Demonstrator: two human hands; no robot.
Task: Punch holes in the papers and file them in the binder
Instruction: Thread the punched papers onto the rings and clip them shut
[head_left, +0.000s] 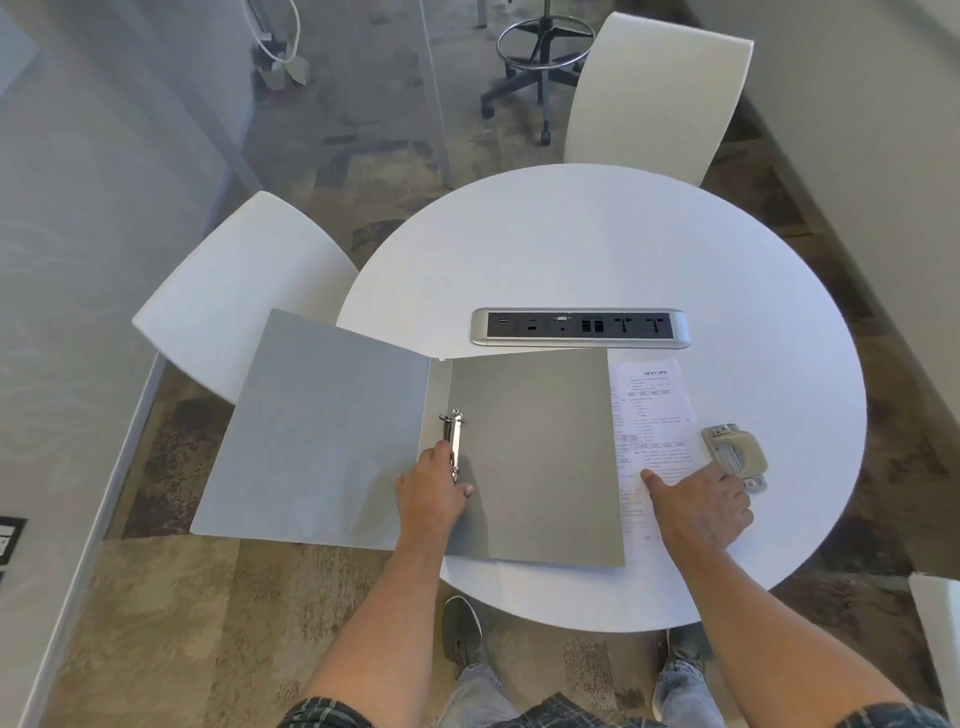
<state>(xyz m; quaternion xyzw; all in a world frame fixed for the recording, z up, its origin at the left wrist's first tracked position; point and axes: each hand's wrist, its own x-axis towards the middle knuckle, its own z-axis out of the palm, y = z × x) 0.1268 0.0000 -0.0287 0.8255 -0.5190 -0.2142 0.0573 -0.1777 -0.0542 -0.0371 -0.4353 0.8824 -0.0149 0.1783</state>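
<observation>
A grey binder (535, 447) lies open on the round white table (597, 249), its left cover hanging past the table's edge. My left hand (434, 493) is closed around the lower end of the metal ring mechanism (454, 441) at the spine. Printed papers (657, 415) lie flat just right of the binder, partly tucked under its right cover. My right hand (698, 501) rests palm down on the papers' lower part, fingers spread. A beige and metal hole punch (733, 453) sits at the papers' right edge, touching my right hand's fingers.
A silver socket strip (581, 327) is set into the table behind the binder. White chairs stand at the left (244, 291) and far right (660, 93). A wheeled stool base (540, 57) is on the carpet beyond. My shoes (462, 634) are under the near table edge.
</observation>
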